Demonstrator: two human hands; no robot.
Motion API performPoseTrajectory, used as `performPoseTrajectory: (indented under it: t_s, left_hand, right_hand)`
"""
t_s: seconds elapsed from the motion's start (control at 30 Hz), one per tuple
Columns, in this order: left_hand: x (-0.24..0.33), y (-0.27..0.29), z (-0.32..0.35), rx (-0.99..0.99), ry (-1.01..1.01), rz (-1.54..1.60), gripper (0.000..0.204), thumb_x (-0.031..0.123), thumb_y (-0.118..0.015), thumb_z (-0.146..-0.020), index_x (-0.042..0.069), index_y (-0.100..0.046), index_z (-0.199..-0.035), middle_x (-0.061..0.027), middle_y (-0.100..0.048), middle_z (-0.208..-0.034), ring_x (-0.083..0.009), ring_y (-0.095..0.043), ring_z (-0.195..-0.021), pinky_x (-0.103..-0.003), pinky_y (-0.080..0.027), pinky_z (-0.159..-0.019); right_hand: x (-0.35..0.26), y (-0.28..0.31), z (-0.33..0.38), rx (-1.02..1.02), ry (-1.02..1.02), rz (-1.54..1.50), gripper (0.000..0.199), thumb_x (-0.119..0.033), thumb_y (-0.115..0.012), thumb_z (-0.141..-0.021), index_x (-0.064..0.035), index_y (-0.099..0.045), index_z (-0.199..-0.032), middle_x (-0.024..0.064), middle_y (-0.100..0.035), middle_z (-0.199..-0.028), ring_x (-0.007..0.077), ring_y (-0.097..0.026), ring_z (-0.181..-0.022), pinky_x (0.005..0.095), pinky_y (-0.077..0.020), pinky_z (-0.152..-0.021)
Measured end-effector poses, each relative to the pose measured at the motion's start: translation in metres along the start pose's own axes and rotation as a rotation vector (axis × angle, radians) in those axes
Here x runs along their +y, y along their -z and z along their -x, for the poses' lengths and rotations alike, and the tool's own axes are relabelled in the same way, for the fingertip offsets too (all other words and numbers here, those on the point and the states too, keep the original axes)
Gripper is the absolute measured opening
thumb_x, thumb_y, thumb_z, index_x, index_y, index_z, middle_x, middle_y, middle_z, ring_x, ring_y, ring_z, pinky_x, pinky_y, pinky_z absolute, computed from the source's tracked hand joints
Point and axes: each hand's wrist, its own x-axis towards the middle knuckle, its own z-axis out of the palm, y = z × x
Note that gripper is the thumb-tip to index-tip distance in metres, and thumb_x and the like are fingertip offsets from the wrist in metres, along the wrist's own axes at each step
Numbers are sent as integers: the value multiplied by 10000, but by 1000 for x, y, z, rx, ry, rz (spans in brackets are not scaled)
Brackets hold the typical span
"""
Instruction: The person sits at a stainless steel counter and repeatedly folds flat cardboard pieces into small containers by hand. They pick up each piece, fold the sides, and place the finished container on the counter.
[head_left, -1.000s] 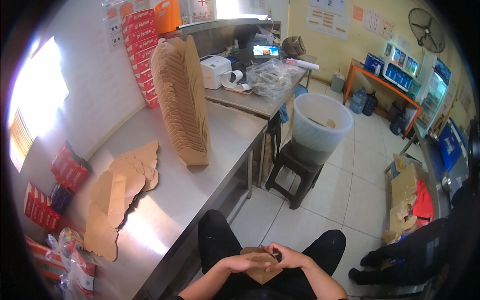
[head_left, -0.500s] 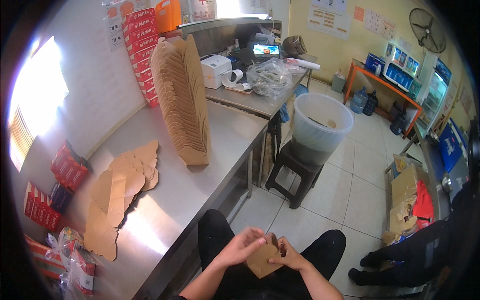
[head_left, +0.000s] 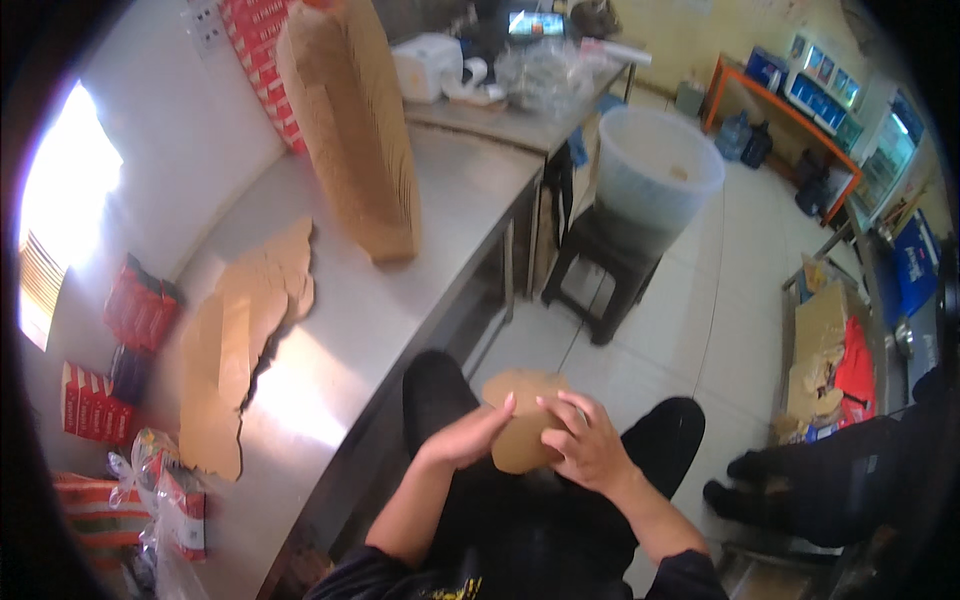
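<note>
Above my lap, between my knees, is a brown cardboard food tray blank point(head_left: 522, 445) with rounded flaps, partly folded. My left hand point(head_left: 468, 437) is closed on its left edge, thumb up and the other fingers hidden behind the card. My right hand point(head_left: 592, 445) has bent fingers on its right side, gripping it. On the steel table to the left lies a loose pile of flat cardboard blanks point(head_left: 235, 345). Beyond it leans a tall nested stack of folded cardboard trays point(head_left: 350, 130).
The steel table point(head_left: 370, 350) runs along my left, with red boxes point(head_left: 140, 305) by the wall. A translucent bucket point(head_left: 655, 180) stands on a black stool point(head_left: 605, 265) ahead. At right, a person's dark-clothed legs point(head_left: 800, 490) are close to a cardboard carton point(head_left: 825, 340).
The view has tilted and shifted. The cardboard in my hands has turned, so its rounded flaps now show at the top. My right hand has moved with its fingers over the card's face.
</note>
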Motion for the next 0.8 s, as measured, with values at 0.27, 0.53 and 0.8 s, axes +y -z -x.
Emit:
performPoseTrajectory:
  t_s: [0.27,0.53,0.8]
  left_hand:
    - [19,-21,14,155,15,160,497,314,-635,-1065,-27,-546,-1415,-143,-666,-1301,-227,-694,-1119,-380,-582,-909]
    - [13,-26,5,98,38,99,488,340,-602,-1086,-16,-558,-1417,-123,-663,-1317,-194,-650,-1168,-348,-532,-970]
    - [2,-17,4,-79,-125,-217,491,262,-649,-1057,-24,-530,-1439,-122,-654,-1328,-189,-601,-1236,-345,-485,-1035]
  right_hand:
    - [0,1,5,44,-253,-527,567,-373,-911,-805,-164,-637,-1255,155,-465,-1572,398,-403,-1481,510,-376,-1193]
    - [7,-29,16,228,-451,-809,260,-265,-907,-813,-82,-743,-901,166,-606,-1458,360,-529,-1388,484,-447,-1118]
    - [0,-55,35,267,-509,-773,296,-261,-927,-782,-83,-711,-877,209,-569,-1503,365,-532,-1374,472,-396,-1158]
